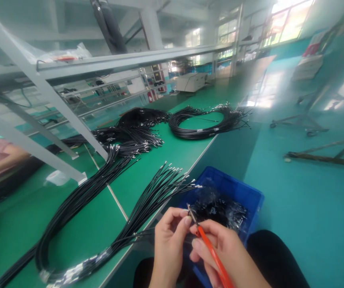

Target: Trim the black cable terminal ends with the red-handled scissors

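Observation:
In the head view my left hand (172, 236) is closed, thumb and forefinger pinching the small end of a black cable. My right hand (221, 244) is wrapped round a red-handled tool (210, 247) with a slim metal tip, perhaps pliers. That tip meets the cable end at my left fingertips; the exact contact is too small to make out. Beside my left hand, a bundle of black cables (148, 204) with pale metal ends curves over the green table (130, 176). Clear wrapping (84, 266) binds the bundle near the front.
Below my hands is a blue bin (251, 196) holding black parts in clear plastic. A coiled cable bundle (201, 130) and further cable heaps (142, 118) lie farther back. A white shelf frame (66, 116) rises at left, near another person's arm (10, 160).

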The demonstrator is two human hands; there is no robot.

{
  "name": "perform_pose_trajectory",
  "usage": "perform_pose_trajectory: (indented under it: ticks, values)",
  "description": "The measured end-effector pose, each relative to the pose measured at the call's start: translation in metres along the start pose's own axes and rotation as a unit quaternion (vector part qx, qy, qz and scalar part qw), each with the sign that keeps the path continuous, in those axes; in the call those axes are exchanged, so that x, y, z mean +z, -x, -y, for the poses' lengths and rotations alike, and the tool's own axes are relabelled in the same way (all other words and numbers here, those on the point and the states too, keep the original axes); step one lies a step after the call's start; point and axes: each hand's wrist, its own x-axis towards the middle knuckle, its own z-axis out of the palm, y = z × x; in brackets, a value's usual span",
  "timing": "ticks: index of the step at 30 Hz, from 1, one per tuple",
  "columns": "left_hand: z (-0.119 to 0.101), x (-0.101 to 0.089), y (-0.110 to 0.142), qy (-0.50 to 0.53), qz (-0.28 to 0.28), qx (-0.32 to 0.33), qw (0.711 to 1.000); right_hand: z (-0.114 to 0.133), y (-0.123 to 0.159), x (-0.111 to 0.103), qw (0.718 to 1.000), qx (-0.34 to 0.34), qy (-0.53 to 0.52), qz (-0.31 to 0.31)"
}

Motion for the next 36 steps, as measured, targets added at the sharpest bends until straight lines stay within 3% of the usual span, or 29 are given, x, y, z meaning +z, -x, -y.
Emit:
perform_pose_trajectory:
  ticks: [7,14,18,36]
  values:
    - [0.007,-0.003,0.0,-0.015,0.026,0.009,1.0,-0.005,-0.004,-0.006,0.999,0.035,0.008,0.024]
    - [0.008,0.0,-0.001,-0.043,0.002,0.015,0.999,-0.012,0.002,-0.018,0.998,0.005,-0.027,0.058]
    - [0.008,0.002,0.0,-0.052,-0.02,0.032,0.998,-0.014,0.003,-0.019,0.996,0.025,-0.02,0.086]
    - [0.011,0.006,0.002,-0.146,-0.016,0.08,0.986,-0.012,-0.004,-0.018,0.997,0.023,-0.001,0.072]
